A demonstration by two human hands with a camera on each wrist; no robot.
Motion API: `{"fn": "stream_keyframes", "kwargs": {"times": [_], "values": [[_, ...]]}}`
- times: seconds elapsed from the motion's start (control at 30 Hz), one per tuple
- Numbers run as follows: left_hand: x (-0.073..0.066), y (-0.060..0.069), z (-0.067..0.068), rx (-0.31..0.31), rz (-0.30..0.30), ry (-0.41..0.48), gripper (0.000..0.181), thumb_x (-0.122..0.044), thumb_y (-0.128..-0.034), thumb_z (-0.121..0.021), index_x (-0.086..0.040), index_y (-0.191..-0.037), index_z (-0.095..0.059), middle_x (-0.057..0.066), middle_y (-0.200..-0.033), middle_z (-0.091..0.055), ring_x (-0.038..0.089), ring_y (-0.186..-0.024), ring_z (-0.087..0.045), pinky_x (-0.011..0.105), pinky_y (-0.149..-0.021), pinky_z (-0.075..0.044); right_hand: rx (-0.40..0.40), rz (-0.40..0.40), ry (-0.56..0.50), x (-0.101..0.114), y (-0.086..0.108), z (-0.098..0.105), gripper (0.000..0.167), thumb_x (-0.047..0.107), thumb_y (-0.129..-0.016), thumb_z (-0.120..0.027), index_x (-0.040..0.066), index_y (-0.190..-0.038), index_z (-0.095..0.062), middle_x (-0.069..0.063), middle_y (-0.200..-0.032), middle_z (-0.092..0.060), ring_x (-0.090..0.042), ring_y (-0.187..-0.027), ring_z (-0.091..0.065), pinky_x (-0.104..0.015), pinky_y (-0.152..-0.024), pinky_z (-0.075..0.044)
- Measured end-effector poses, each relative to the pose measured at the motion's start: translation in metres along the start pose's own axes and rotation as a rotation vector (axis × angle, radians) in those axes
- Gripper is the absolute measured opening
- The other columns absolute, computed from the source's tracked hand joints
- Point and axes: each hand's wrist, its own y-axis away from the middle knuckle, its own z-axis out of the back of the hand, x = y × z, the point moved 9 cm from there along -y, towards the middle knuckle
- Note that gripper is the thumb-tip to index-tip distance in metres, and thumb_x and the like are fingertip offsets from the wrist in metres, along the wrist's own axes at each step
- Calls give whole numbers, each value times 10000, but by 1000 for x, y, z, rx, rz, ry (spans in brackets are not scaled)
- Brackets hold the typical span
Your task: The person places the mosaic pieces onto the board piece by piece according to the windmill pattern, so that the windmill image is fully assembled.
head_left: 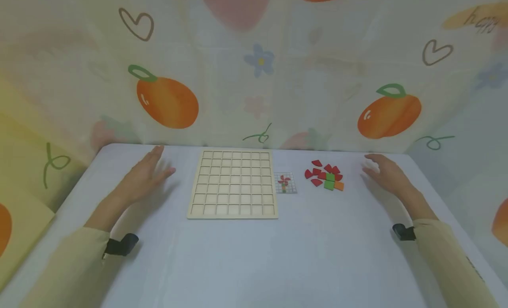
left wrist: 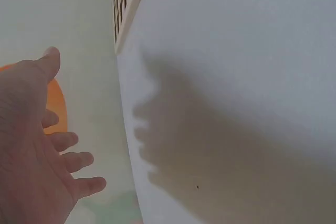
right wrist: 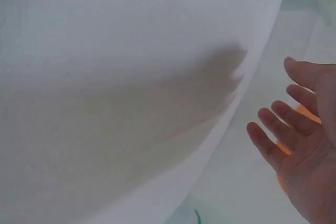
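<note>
Both hands are free: the left hand [head_left: 139,180] hangs over the bench [head_left: 246,264] beside the gridded board [head_left: 234,188], fingers extended and thumb apart, and the right hand [head_left: 390,173] hangs to the right of the loose pieces, its fingers relaxed and holding nothing. The board lies flat with its squares bare. A small picture card [head_left: 285,182] lies along its right side; whether the two touch is hard to tell at this size. Further right sit the red pieces [head_left: 316,171], two green squares [head_left: 329,185] and an orange square [head_left: 339,185], bunched closely.

Good handling here looks likely to start with the right hand, being nearest the bunch. The pieces appear thin, so a light pinch at the edges should serve better than a press from above, which might slide neighbours along. Some seem to touch or overlap, so taking one from the outside of the bunch first would be safer. The left hand would best steady the board by its near rim, off the squares. The card should stay uncovered, and a sleeve could easily drag it, so keep the forearms raised.
</note>
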Motion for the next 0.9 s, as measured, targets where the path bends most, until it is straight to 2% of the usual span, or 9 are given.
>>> {"fn": "stream_keyframes", "kwargs": {"times": [0.3, 0.5, 0.9], "values": [[-21, 3, -16, 51, -26, -4, 879, -503, -980, -525, -9, -1562, -88, 276, -1595, -112, 515, -1430, -140, 659, -1112, -163, -25, 72, 13, 25, 2, 5, 505, 126, -960, -623, -60, -1390, -432, -327, -1361, -458, -505, -1227, -447, -628, -976, -409], [-38, 7, -28, 80, -59, -11, 866, -469, -975, -556, -4, -1559, -119, 291, -1585, -132, 536, -1418, -144, 665, -1107, -166, -11, 109, 12, 44, 1, 4, 519, 99, -937, -654, -40, -1394, -450, -302, -1355, -483, -482, -1217, -472, -607, -961, -439], [-60, 16, -55, 151, -100, -29, 908, -516, -945, -578, -1, -1556, -146, 240, -1604, -138, 504, -1444, -98, 656, -1129, -90, 30, 161, 13, 79, -2, -10, 492, 104, -928, -671, -10, -1376, -503, -264, -1354, -517, -444, -1195, -512, -568, -937, -480]]}}
